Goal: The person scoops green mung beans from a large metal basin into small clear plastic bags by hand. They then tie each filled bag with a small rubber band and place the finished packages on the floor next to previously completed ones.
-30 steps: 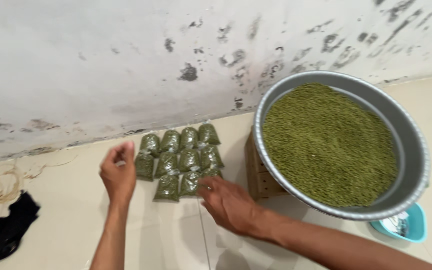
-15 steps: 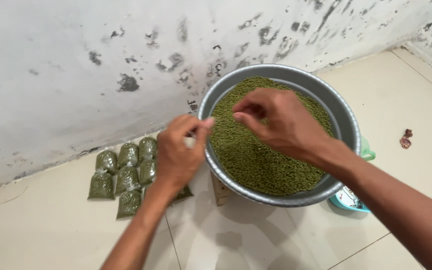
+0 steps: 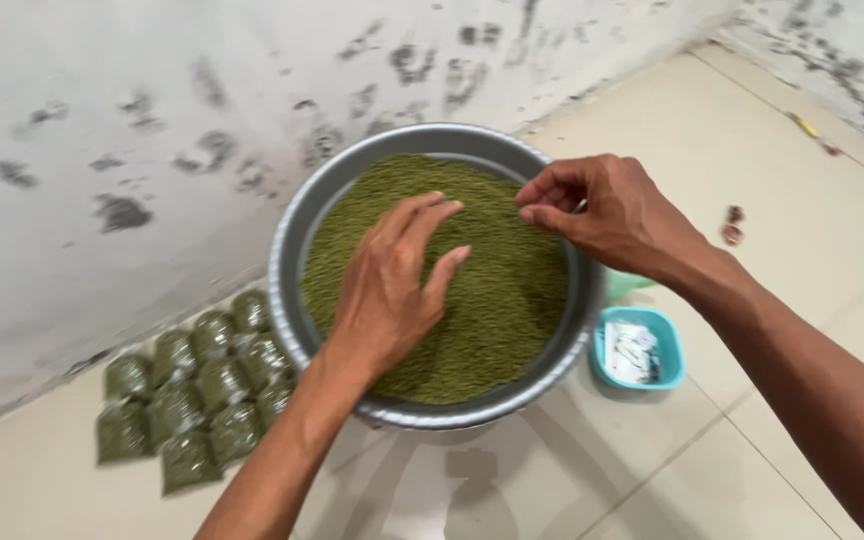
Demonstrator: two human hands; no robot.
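A wide grey metal basin (image 3: 288, 262) holds a heap of small green beans (image 3: 512, 300) in the middle of the head view. My left hand (image 3: 392, 285) lies over the beans with its fingers spread, palm down, holding nothing. My right hand (image 3: 612, 212) hovers above the basin's right rim, thumb and fingertips pinched together; I see nothing clear in the pinch. Several small clear bags filled with green beans (image 3: 192, 390) lie in rows on the tiled floor to the left of the basin.
A stained white wall (image 3: 152, 120) runs just behind the basin and bags. A small blue tub (image 3: 642, 350) with white packets sits on the floor right of the basin, with a green object (image 3: 627, 285) behind it. Small brown bits (image 3: 732, 225) lie farther right.
Both hands have left the rows of bags and moved right over the basin. The left hand now lies spread on the beans; the view has swung right.
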